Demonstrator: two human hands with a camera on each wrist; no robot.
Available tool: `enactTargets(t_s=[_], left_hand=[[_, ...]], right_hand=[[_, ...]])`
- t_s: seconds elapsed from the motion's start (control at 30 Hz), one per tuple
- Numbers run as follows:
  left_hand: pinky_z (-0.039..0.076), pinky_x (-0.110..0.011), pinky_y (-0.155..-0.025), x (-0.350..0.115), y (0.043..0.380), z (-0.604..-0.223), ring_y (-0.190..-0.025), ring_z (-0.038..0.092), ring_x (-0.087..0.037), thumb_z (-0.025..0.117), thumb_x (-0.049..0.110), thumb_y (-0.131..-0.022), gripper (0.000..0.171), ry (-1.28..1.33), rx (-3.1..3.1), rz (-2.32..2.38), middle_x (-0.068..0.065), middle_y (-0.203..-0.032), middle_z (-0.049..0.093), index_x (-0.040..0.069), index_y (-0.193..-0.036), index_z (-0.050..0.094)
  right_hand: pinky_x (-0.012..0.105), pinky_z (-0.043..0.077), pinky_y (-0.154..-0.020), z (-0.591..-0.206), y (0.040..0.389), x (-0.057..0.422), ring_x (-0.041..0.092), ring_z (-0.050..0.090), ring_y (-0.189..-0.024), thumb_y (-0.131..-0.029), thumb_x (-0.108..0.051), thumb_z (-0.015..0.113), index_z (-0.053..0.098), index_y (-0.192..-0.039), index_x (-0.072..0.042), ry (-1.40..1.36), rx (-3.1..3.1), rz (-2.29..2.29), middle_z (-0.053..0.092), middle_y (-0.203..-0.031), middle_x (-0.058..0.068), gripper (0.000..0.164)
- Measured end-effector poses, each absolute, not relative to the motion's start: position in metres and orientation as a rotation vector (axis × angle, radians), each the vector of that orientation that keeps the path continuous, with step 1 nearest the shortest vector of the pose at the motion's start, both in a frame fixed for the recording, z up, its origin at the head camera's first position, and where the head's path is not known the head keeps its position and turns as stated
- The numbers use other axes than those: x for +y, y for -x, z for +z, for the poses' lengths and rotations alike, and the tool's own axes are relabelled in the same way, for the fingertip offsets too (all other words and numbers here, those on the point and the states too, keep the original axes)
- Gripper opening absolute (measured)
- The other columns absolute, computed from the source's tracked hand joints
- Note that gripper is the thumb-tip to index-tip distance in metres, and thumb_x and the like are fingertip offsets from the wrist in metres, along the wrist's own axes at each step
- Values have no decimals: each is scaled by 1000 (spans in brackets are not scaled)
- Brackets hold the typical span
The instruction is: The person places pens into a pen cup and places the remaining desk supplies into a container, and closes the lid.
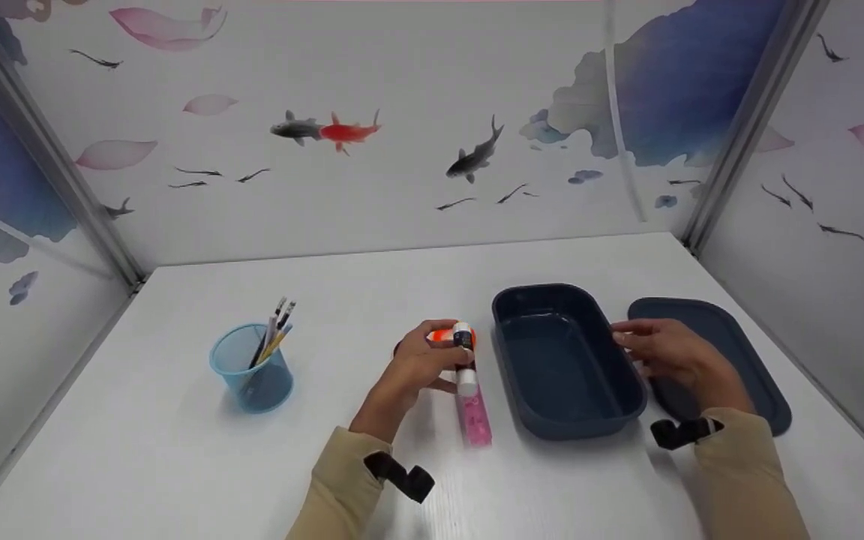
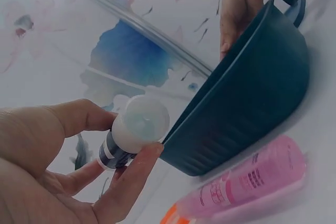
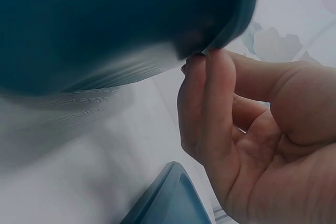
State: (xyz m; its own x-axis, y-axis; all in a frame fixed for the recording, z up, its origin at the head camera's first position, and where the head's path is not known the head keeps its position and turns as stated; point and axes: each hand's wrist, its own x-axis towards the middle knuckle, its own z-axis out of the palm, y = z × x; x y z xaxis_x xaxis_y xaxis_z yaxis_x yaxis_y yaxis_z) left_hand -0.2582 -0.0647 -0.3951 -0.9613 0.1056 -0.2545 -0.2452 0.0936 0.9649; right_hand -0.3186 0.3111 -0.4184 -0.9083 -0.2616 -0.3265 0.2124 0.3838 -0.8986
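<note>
My left hand (image 1: 421, 360) pinches a glue stick (image 1: 465, 379) between thumb and fingers, its white end facing the camera in the left wrist view. Behind it on the table lies a pink translucent tube with dark print (image 2: 249, 179). Something orange (image 1: 443, 335) shows at the tube's far end, partly hidden by the hand. To the right stands a deep dark blue box (image 1: 567, 424) with nothing inside. My right hand (image 1: 668, 352) grips its right wall near the rim, with two fingertips (image 3: 219, 69) against the outside.
A dark blue lid (image 1: 758, 382) lies flat right of the box, partly under my right forearm. A light blue mesh pen cup (image 1: 259, 386) holding several pencils (image 1: 276, 334) stands at the left. Painted panels (image 1: 402, 202) close in the white table (image 1: 139, 457) behind and at both sides.
</note>
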Motion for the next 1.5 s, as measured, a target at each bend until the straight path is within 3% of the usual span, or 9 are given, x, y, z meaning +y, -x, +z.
enactTargets(t_s=[0.2,0.43,0.6,0.83,1.0,1.23,1.5], left_hand=[[64,-41,-76,-59,259,-384,-96,71,-25,72,12,-88,63,70,2100,1959,-19,-121,66,14,-146,46],[64,-45,-79,-37,257,-373,-99,72,-25,74,7,-86,64,29,2041,1989,-17,-128,64,15,-144,47],[64,-46,-75,-16,255,-370,-99,72,-26,76,6,-85,62,15,2085,1969,-16,-129,63,15,-140,50],[64,-44,-71,12,257,-375,-94,72,-26,77,4,-84,62,-10,2074,1979,-15,-126,64,14,-140,51],[64,-48,-69,34,259,-380,-92,71,-26,77,0,-83,60,14,2056,2006,-16,-122,64,13,-136,53],[64,-43,-66,67,253,-384,-91,69,-24,80,5,-82,55,18,2165,1923,-12,-120,64,18,-130,55],[64,-43,-62,88,257,-391,-89,71,-25,78,1,-83,55,56,2181,1947,-15,-115,66,11,-131,54]], right_hand=[[26,57,-71,-418,318,310,9,66,-93,-97,-36,66,42,-150,-1,42,2242,-1533,66,-108,-9,68],[26,56,-70,-419,318,310,9,62,-88,-97,-35,65,43,-150,-3,52,2254,-1529,63,-105,-6,65],[27,58,-73,-418,319,307,10,64,-93,-97,-34,66,44,-149,-3,65,2254,-1532,65,-108,-6,64],[31,59,-83,-416,320,306,13,68,-101,-96,-34,67,44,-149,-3,63,2254,-1530,67,-118,-2,66],[29,59,-80,-416,320,306,12,68,-100,-97,-32,66,45,-148,-4,39,2254,-1528,69,-114,-4,62],[29,59,-80,-413,319,307,13,69,-100,-96,-33,67,44,-149,-5,18,2234,-1545,69,-116,-2,64],[30,59,-81,-414,317,312,13,68,-100,-97,-31,67,44,-149,-4,5,2231,-1548,69,-111,-3,63]])
